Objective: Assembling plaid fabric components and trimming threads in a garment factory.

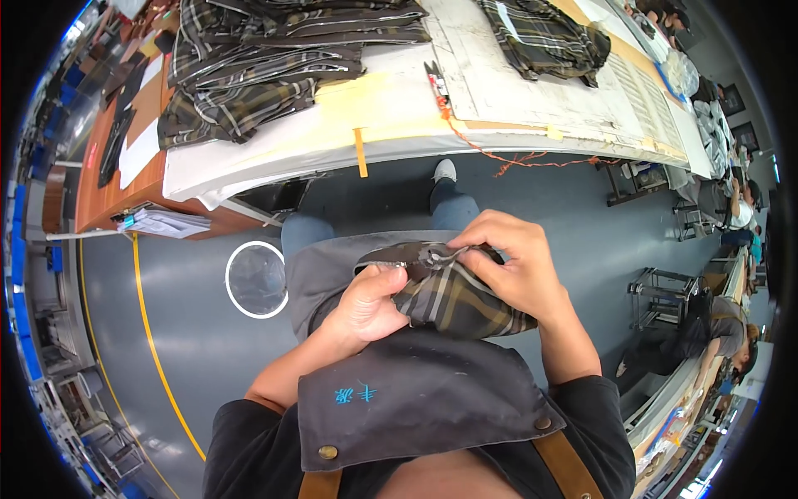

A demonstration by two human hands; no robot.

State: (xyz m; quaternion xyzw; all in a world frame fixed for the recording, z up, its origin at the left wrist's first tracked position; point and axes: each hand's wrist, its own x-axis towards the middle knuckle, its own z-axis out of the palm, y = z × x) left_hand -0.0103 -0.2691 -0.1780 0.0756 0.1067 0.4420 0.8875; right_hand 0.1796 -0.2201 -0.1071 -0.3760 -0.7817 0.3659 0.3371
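Note:
A dark plaid garment (465, 295) with olive and white lines lies bunched over my lap, on the grey apron (399, 374). Its zipper edge faces up between my hands. My left hand (372, 303) grips the garment's near-left part, thumb pressed beside the small metal zipper pull (401, 264). With thumb and fingers, my right hand (511, 258) pinches the garment's upper edge on the right. Folds and my fingers hide part of the zipper.
Ahead stands a white-covered table (399, 133) bearing a pile of plaid garments (266, 58), another folded plaid garment (544, 41) and thread snips (436, 87) tied to an orange cord (507, 158). A white-rimmed round bin (256, 312) stands left. Co-workers sit along the right.

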